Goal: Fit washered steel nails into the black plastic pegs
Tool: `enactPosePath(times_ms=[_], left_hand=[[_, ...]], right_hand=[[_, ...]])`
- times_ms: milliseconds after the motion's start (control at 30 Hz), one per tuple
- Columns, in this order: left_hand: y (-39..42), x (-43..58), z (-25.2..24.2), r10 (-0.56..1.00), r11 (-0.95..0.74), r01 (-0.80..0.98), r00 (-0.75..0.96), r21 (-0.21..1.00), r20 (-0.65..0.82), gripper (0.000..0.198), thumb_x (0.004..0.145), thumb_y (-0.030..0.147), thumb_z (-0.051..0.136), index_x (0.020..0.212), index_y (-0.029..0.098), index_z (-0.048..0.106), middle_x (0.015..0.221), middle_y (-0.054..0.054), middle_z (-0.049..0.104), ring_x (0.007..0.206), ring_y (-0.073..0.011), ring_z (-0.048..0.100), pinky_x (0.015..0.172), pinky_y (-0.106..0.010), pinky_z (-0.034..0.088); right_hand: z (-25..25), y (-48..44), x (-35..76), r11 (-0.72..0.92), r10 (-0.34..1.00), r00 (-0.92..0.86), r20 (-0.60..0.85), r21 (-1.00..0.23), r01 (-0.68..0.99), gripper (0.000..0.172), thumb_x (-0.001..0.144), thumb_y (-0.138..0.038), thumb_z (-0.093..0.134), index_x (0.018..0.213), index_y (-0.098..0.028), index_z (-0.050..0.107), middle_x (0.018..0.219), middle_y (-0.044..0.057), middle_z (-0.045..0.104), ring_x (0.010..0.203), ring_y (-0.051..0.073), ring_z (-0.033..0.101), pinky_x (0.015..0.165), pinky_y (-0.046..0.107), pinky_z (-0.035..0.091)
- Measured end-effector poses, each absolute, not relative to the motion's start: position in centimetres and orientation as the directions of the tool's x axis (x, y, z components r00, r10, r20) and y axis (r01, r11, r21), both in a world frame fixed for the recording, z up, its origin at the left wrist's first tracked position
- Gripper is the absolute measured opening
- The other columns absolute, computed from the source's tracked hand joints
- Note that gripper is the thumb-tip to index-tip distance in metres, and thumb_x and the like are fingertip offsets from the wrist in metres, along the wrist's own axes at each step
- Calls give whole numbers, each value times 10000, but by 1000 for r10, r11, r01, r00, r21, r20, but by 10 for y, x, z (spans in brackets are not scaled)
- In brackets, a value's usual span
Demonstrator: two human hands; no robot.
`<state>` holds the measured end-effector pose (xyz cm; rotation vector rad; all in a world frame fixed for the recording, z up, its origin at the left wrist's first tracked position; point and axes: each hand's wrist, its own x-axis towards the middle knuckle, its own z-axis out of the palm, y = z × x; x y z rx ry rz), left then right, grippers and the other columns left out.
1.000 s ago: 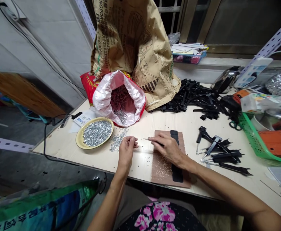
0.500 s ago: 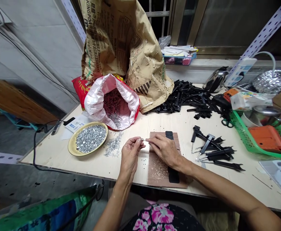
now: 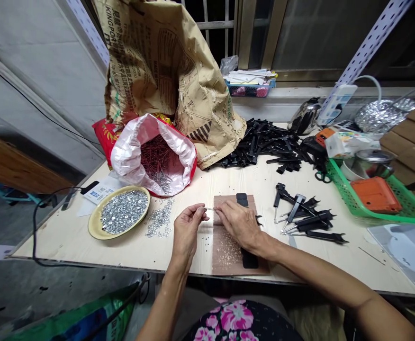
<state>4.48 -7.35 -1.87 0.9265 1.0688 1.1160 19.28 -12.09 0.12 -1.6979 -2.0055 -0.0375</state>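
One left hand (image 3: 186, 228), one right hand (image 3: 239, 224), both pinching one thin metal rod (image 3: 209, 209), brown board (image 3: 223, 239) below

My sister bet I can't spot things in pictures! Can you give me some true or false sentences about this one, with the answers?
1. A thin rod shows between the left hand and the right hand. True.
2. The left hand is gloved. False: it is bare.
3. Metal bits lie in a plate. True.
4. The plate is to the right of both hands. False: it is to their left.
5. An orange case sits in a green basket. True.
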Motion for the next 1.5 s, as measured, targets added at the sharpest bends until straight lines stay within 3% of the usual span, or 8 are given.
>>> enactPosePath(times_ms=[167,333,500,733,1000,1200,1367,1500], left_hand=[[-74,46,-18,975,205,-208,127,956,-182,308,650,329,761,862,125,670,724,-13,645,619,-106,598,663,-262,482],[-78,47,-20,994,36,18,105,999,-38,262,735,346,693,903,146,670,734,-14,651,673,-127,605,689,-261,461],[-81,50,-21,993,0,92,120,996,-11,253,753,361,669,901,155,678,720,-14,656,680,-138,606,693,-262,448],[-81,55,-24,988,32,92,146,995,-45,274,744,370,673,904,148,678,711,-15,654,676,-144,607,686,-268,454],[-80,59,-28,986,-7,129,164,992,-14,248,776,363,641,902,151,663,714,-18,649,682,-148,606,699,-277,462],[-83,69,-22,992,-107,233,93,966,87,212,773,344,637,876,162,677,805,-41,676,756,-166,618,724,-280,462],[-84,73,-28,995,-24,137,103,990,10,260,763,364,645,908,149,665,769,-34,667,720,-159,608,707,-280,468],[-87,75,-29,995,-77,168,83,983,63,241,771,357,643,894,151,666,839,-48,673,789,-162,610,753,-283,465]], right_hand=[[-5,-124,195,229,895,-111,431,-232,945,210,959,-247,417,959,-222,626,820,35,646,720,144,580,584,259,343],[-11,-126,199,248,887,-133,443,-213,945,207,956,-235,423,955,-236,630,853,36,633,755,146,576,603,257,353],[-10,-128,202,201,939,-62,337,-393,897,223,965,-283,404,966,-197,610,874,37,627,747,138,591,615,239,397],[-13,-130,209,200,955,-60,289,-486,851,221,958,-295,413,954,-196,610,896,44,593,766,142,584,620,241,410],[-18,-126,212,179,967,30,254,-756,630,186,927,-289,468,876,-187,615,852,21,604,790,138,557,706,256,413],[-25,-118,210,-107,994,36,-102,-969,222,267,896,-401,475,794,-169,558,553,-54,487,462,84,422,458,207,324],[-21,-125,217,144,970,93,226,-836,530,94,838,-267,578,863,-176,582,850,21,602,794,137,556,716,253,427],[-21,-130,219,126,966,89,241,-746,654,177,919,-269,453,864,-183,597,858,27,608,754,138,549,654,249,398]])
